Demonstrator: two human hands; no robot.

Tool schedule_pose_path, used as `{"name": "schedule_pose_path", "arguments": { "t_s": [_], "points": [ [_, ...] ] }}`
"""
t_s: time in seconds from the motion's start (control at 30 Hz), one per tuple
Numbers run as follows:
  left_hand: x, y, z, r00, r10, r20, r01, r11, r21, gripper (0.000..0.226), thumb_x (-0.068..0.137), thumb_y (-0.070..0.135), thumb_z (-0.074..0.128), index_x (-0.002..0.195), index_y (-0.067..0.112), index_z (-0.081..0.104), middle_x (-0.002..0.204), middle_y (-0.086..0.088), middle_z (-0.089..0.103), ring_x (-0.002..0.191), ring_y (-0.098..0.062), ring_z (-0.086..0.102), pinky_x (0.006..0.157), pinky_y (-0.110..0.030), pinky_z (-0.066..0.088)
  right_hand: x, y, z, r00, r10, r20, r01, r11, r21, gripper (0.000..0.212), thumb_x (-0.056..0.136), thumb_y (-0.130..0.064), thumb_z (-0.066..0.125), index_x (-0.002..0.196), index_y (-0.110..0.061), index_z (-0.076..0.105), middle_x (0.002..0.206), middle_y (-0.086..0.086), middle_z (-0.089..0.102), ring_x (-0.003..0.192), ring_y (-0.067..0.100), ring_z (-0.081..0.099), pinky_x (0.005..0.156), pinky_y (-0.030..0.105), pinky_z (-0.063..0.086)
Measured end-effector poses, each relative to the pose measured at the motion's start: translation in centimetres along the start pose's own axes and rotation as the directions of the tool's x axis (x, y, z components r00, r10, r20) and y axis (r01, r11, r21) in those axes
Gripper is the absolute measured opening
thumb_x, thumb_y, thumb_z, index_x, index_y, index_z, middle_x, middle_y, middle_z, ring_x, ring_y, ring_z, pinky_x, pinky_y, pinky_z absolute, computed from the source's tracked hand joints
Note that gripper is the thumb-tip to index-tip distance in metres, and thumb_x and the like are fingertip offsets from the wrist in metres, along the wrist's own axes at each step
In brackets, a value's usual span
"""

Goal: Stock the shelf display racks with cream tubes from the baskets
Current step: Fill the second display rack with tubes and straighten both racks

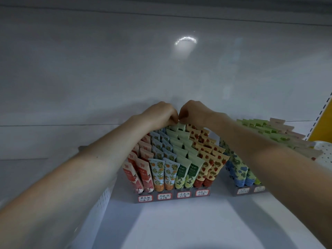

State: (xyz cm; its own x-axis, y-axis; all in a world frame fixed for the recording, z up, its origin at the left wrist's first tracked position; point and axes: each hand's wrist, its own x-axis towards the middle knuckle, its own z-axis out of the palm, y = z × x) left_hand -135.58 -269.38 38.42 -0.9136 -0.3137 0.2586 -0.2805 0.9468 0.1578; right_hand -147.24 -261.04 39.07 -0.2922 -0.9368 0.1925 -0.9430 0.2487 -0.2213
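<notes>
The left hand (161, 114) and right hand (195, 112) meet with fingers curled at the back of the display rack (172, 198), fingertips at the tops of the rearmost green tubes (179, 127). Whether they pinch one is unclear. A second rack (249, 190) stands just right of it on the shelf (179, 227).

My left hand (160, 112) and right hand (195, 112) meet on the rearmost tubes (181, 127) in the rack (172, 198); a second rack (248, 191) stands right of them, a basket (101, 202) left.
</notes>
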Motion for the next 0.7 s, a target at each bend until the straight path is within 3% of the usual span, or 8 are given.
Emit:
{"name": "schedule_pose_path", "arguments": {
  "t_s": [0.07, 0.23, 0.7],
  "points": [
    [0.16, 0.0, 0.07, 1.0, -0.004, -0.011, 0.004, 1.0, 0.007, 0.021, 0.089, 0.008, 0.06, 0.107, 0.009, 0.07, 0.113, -0.007, 0.068, 0.103, -0.022, 0.061, 0.089, -0.028, 0.044, -0.07, 0.01, 0.1, 1.0, -0.002, 0.003, 0.002, 1.0, -0.008, 0.02, 0.087, -0.009, 0.059, 0.105, -0.004, 0.068, 0.105, 0.01, 0.068, 0.082, 0.014, 0.055, 0.062, 0.017, 0.039],
    [0.34, 0.12, 0.14, 1.0, -0.011, -0.017, 0.012, 1.0, 0.019, 0.02, 0.09, 0.009, 0.059, 0.107, 0.006, 0.07, 0.111, -0.01, 0.068, 0.102, -0.023, 0.061, 0.088, -0.029, 0.044, -0.49, 0.08, 0.18, 1.0, -0.022, 0.01, 0.022, 1.0, -0.008, 0.023, 0.089, -0.011, 0.057, 0.11, -0.004, 0.067, 0.113, 0.009, 0.066, 0.102, 0.02, 0.06, 0.076, 0.02, 0.04],
    [0.5, 0.19, 0.04, 1.0, -0.029, -0.003, 0.029, 1.0, -0.004, 0.021, 0.09, 0.01, 0.058, 0.108, 0.005, 0.069, 0.111, -0.01, 0.067, 0.101, -0.022, 0.062, 0.089, -0.026, 0.044, -0.48, 0.13, 0.31, 1.0, -0.005, 0.003, 0.005, 1.0, 0.025, 0.023, 0.089, -0.009, 0.057, 0.109, -0.002, 0.066, 0.115, 0.011, 0.065, 0.105, 0.023, 0.06, 0.082, 0.023, 0.043]
  ]
}}
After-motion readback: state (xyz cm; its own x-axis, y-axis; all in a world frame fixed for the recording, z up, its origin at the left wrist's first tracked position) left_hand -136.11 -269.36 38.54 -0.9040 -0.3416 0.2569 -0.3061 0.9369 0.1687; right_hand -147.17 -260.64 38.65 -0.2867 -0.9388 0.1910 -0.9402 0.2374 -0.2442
